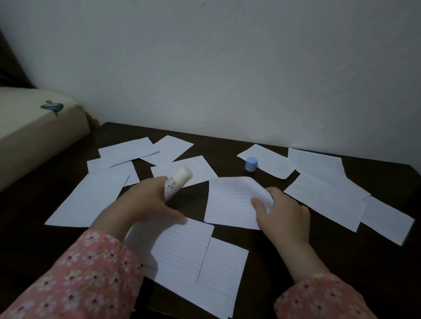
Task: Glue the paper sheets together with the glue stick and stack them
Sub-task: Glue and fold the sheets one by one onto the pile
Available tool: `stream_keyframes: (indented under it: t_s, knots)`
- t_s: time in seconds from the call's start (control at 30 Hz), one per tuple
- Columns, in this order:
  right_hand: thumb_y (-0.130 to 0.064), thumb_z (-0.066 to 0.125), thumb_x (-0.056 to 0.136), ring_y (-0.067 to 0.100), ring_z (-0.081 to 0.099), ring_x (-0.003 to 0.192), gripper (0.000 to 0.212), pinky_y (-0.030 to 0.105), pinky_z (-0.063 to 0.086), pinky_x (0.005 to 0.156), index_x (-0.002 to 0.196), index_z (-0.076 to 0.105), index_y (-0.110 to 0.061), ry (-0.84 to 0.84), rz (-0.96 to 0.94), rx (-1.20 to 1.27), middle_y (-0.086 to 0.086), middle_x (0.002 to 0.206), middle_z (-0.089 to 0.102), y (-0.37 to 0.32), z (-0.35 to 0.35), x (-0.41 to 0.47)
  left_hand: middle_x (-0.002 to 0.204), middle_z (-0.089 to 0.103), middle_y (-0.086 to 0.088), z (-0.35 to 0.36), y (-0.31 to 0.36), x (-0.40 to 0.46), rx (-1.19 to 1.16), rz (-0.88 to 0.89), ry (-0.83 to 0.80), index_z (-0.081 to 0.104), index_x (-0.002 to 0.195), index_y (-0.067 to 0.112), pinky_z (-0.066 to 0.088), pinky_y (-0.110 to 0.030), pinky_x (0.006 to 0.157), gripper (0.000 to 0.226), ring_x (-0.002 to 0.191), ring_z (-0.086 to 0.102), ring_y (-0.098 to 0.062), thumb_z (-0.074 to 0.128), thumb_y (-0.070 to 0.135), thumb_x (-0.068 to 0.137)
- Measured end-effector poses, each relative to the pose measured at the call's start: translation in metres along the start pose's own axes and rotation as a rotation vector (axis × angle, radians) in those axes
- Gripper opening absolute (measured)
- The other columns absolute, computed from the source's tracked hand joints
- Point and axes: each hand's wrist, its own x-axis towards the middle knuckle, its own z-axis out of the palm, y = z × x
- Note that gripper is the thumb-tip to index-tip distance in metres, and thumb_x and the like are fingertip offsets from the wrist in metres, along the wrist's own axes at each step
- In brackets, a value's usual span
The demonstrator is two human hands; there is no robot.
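My left hand [146, 202] grips an uncapped white glue stick [176, 183], its tip pointing up and away from me. My right hand [282, 214] pinches the right edge of a lined paper sheet [231, 202], whose far corner curls up off the dark table [348, 262]. In front of me lies a stack of lined sheets [189, 260], partly under my left hand. The glue stick's blue cap [251, 164] stands upright behind the held sheet.
Several loose white sheets are scattered over the table, to the left [90, 199], at the back [169, 147] and to the right [329, 199]. A cream cushion [19, 130] lies beyond the table's left edge. A white wall rises behind the table.
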Motion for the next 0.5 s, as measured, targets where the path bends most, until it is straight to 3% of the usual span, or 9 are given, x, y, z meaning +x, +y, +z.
stream_keyframes:
  t_s: [0.13, 0.2, 0.27, 0.37, 0.5]
  knots:
    - [-0.049, 0.050, 0.095, 0.015, 0.058, 0.091, 0.036, 0.038, 0.045, 0.092, 0.119, 0.058, -0.023, 0.012, 0.021, 0.272, -0.005, 0.100, 0.064, -0.009, -0.007, -0.008, 0.103, 0.059, 0.005, 0.001, -0.008, -0.006, 0.050, -0.066, -0.026, 0.052, 0.112, 0.028, 0.048, -0.034, 0.081, 0.073, 0.092, 0.055, -0.016, 0.088, 0.050, 0.052]
    - [-0.046, 0.054, 0.094, 0.015, 0.058, 0.090, 0.034, 0.041, 0.050, 0.087, 0.114, 0.062, -0.020, -0.004, 0.042, 0.468, -0.006, 0.095, 0.063, -0.010, -0.009, -0.009, 0.101, 0.060, 0.005, 0.006, -0.006, -0.010, 0.014, -0.060, 0.009, 0.053, 0.108, 0.026, 0.048, -0.033, 0.081, 0.071, 0.091, 0.056, -0.015, 0.088, 0.050, 0.051]
    - [-0.045, 0.057, 0.092, 0.015, 0.059, 0.091, 0.036, 0.035, 0.051, 0.078, 0.114, 0.065, -0.017, -0.045, 0.063, 0.582, -0.004, 0.097, 0.064, -0.008, -0.013, -0.008, 0.095, 0.063, 0.006, 0.014, -0.002, -0.012, -0.071, -0.019, 0.023, 0.057, 0.101, 0.024, 0.049, -0.031, 0.076, 0.065, 0.085, 0.058, -0.011, 0.089, 0.049, 0.050]
    - [-0.043, 0.060, 0.091, 0.011, 0.058, 0.086, 0.034, 0.025, 0.044, 0.066, 0.113, 0.066, -0.017, -0.144, 0.083, 0.645, -0.005, 0.093, 0.064, -0.003, -0.023, -0.007, 0.087, 0.063, 0.004, 0.019, 0.003, -0.018, -0.237, 0.005, 0.012, 0.058, 0.088, 0.021, 0.040, -0.025, 0.061, 0.048, 0.077, 0.057, -0.009, 0.089, 0.040, 0.056]
    - [-0.043, 0.065, 0.087, 0.011, 0.059, 0.094, 0.041, 0.028, 0.047, 0.078, 0.120, 0.065, -0.019, -0.325, 0.080, 0.557, -0.005, 0.104, 0.065, -0.005, -0.020, -0.012, 0.087, 0.060, 0.001, 0.010, -0.005, -0.013, -0.183, -0.012, 0.161, 0.053, 0.089, 0.018, 0.036, -0.023, 0.056, 0.033, 0.073, 0.053, -0.010, 0.076, 0.037, 0.075]
